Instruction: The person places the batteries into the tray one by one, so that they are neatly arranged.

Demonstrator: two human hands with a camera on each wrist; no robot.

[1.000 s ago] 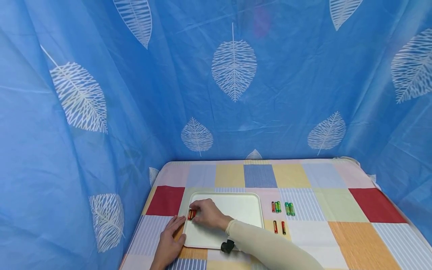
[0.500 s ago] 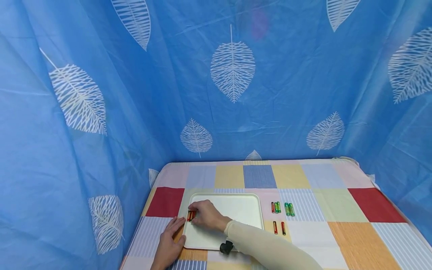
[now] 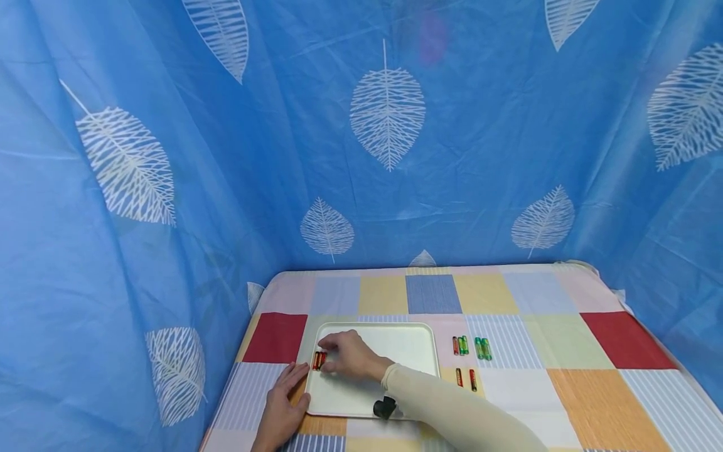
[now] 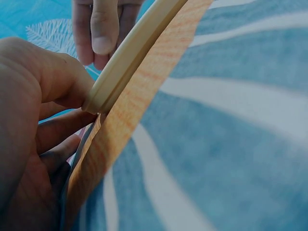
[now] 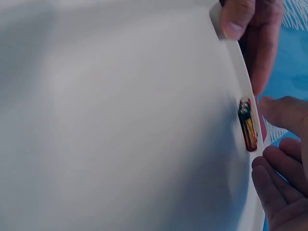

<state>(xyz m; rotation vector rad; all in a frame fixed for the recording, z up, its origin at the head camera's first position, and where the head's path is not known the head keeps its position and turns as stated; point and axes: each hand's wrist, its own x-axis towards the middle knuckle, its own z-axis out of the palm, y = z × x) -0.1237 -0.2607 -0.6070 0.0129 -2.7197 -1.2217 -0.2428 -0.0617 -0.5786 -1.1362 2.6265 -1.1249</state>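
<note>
A small group of red-and-black batteries (image 3: 319,360) lies side by side in the white tray (image 3: 398,345), against its left wall. My right hand (image 3: 351,358) is just right of them in the head view; its thumb and fingers are apart with nothing between them. In the right wrist view the batteries (image 5: 248,126) sit along the rim, beside the spread fingertips. My left hand (image 3: 282,405) rests at the tray's near left corner, fingers stretched along the outside. Its thumb touches the corner of the rim (image 4: 127,55) in the left wrist view.
Right of the tray, green batteries (image 3: 483,349) and a mixed red-and-green group (image 3: 460,345) lie on the patchwork tablecloth (image 3: 587,402). Two red-and-black batteries (image 3: 466,379) lie nearer. A blue leaf-patterned curtain (image 3: 452,220) stands behind and at both sides.
My right hand's fingers have let go of the batteries and shifted slightly right, so more of the batteries shows. The left hand stays at the tray's corner.
</note>
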